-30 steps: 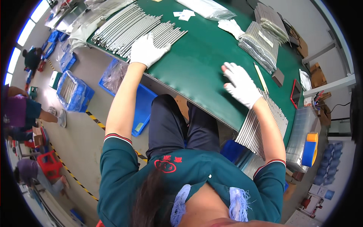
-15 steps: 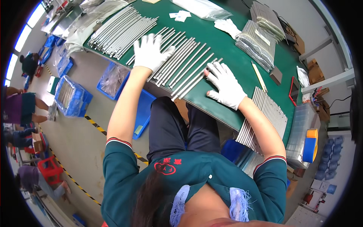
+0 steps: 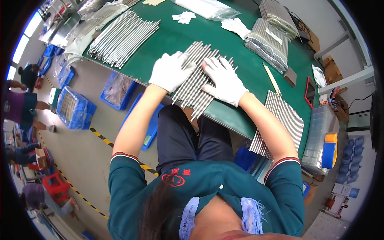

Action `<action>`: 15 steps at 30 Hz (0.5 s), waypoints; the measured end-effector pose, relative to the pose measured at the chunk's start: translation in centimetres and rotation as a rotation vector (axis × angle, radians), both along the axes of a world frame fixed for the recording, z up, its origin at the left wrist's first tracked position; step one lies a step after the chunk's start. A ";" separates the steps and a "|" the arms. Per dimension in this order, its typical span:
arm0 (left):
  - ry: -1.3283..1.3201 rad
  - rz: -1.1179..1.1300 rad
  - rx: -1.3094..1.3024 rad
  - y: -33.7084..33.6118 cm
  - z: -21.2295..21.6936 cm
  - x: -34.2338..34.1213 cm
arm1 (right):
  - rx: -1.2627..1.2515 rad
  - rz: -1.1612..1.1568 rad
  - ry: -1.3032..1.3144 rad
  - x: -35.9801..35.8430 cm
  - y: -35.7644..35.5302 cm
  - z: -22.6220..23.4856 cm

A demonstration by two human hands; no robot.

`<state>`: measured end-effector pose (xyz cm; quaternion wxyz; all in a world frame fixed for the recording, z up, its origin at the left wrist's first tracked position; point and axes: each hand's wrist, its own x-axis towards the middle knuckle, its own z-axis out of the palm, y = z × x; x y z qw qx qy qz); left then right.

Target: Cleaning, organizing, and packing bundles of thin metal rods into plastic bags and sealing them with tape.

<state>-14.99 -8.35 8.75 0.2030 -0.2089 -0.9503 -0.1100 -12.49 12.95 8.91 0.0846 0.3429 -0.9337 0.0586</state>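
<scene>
Between my two white-gloved hands lies a close group of slim metal rods (image 3: 191,85), side by side with uneven ends that overhang the near table edge. My left hand (image 3: 171,72) presses against the group's left side, its fingers reaching over the rods. Stretched over the right side is my right hand (image 3: 225,82), fingers extended, with bare thumb and index fingertips showing out of the glove. Neither hand is wrapped round a rod. A larger row of rods (image 3: 124,38) sits at the far left, and another neat row (image 3: 286,114) lies partly under my right forearm.
On the green table (image 3: 168,36) are bagged rods (image 3: 267,45), a loose white glove (image 3: 236,27), a yellow-handled tool (image 3: 272,80), a dark block (image 3: 290,77) and white paper pieces (image 3: 184,17). Blue bins (image 3: 118,90) stand below at left. A tape roll (image 3: 329,151) sits at right.
The spread-out rods in the middle are now pushed together into one tight group. My left hand has moved right and nearer; my right hand has moved left.
</scene>
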 end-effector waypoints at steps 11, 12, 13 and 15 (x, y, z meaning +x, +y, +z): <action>0.030 -0.042 0.062 1.6 -0.6 1.7 | 0.054 -0.019 0.005 -2.1 -1.8 -0.6; 0.034 -0.004 0.063 2.3 -0.6 2.7 | 0.066 0.005 -0.007 -1.5 -1.3 -0.4; 0.037 0.035 0.064 3.0 -0.5 3.7 | 0.078 0.030 -0.020 -0.8 -0.7 -0.1; -0.007 0.056 0.064 4.3 0.0 6.1 | 0.088 0.075 -0.019 1.0 0.6 0.7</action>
